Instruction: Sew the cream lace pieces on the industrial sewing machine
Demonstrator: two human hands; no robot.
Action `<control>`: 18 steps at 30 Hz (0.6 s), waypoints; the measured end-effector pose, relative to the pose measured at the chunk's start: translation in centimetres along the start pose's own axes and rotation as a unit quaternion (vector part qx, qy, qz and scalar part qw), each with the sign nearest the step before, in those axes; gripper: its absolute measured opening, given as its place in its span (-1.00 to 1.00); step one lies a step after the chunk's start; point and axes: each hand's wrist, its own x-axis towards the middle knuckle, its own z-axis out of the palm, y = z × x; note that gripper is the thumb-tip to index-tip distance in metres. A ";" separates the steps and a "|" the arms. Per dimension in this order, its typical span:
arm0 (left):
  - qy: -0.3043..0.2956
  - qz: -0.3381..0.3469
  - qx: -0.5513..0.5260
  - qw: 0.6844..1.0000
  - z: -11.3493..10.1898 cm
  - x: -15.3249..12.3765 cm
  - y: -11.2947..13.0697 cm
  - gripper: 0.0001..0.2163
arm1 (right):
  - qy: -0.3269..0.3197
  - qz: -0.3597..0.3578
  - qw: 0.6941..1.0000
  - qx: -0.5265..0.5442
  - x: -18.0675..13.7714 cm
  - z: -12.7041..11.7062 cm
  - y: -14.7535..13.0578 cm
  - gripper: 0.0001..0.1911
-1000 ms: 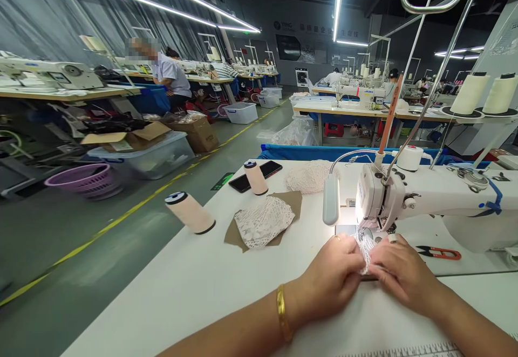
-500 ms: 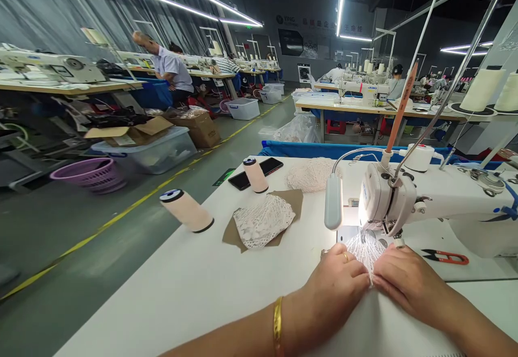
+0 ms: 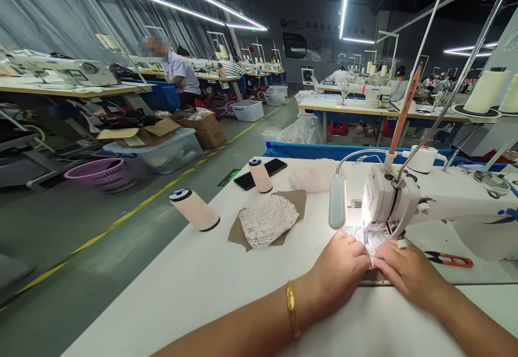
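Note:
A piece of white lace fabric (image 3: 371, 241) lies beneath the needle area of the white sewing machine (image 3: 388, 198). My left hand (image 3: 342, 265) pinches its left side, and my right hand (image 3: 407, 270) pinches its right side. Both hands meet close together just in front of the presser foot, which is partly hidden. The lace's near end is gathered between my fingers. Red-handled thread snips (image 3: 451, 260) rest right of my right hand. Farther left, a stack of lace pieces (image 3: 267, 219) sits on brown card (image 3: 240, 237).
Two pale thread cones (image 3: 196, 211) stand on the left of the white table (image 3: 226, 287). Behind them lie a black phone (image 3: 279, 166) and a heap of lace (image 3: 313, 176). A lamp (image 3: 337, 203) hangs beside the machine head. Across the aisle a person (image 3: 180, 74) sits.
Both hands have moved slightly forward toward the needle, carrying the lace farther under the machine head. The whole view has shifted a little to the right across the frame.

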 end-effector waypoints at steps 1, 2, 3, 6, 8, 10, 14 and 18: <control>-0.001 0.001 0.002 1.000 0.0 0.1 -0.1 -0.78 | 0.001 0.009 1.000 -0.001 -0.1 0.1 0.2 -0.76; -0.003 0.002 0.004 1.000 0.1 0.3 -0.2 -0.78 | 0.000 0.017 1.000 -0.003 -0.1 0.1 0.3 -0.76; -0.009 0.000 0.005 1.000 0.1 0.4 -0.3 -0.78 | -0.002 0.024 1.000 -0.002 -0.2 0.2 0.4 -0.78; -0.030 -0.031 -0.010 0.999 -0.1 0.8 -0.6 -0.76 | -0.019 0.036 0.999 0.017 -0.3 0.4 0.3 -0.84; -0.044 -0.065 -0.049 0.996 -0.4 1.1 -0.9 -0.75 | -0.011 0.031 0.999 0.025 -0.2 0.7 -0.1 -0.70; -0.059 -0.108 -0.106 0.987 -0.6 1.5 -1.2 -0.73 | 0.016 0.036 0.999 0.018 0.1 0.9 -0.5 -0.71; -0.075 -0.178 -0.192 0.962 -0.7 1.9 -1.8 -0.69 | 0.056 0.081 0.994 0.040 0.8 1.0 -1.0 -0.71; -0.076 -0.160 -0.202 0.963 -1.0 1.7 -1.9 -0.71 | 0.042 0.065 0.995 0.059 0.9 0.3 -0.7 -0.72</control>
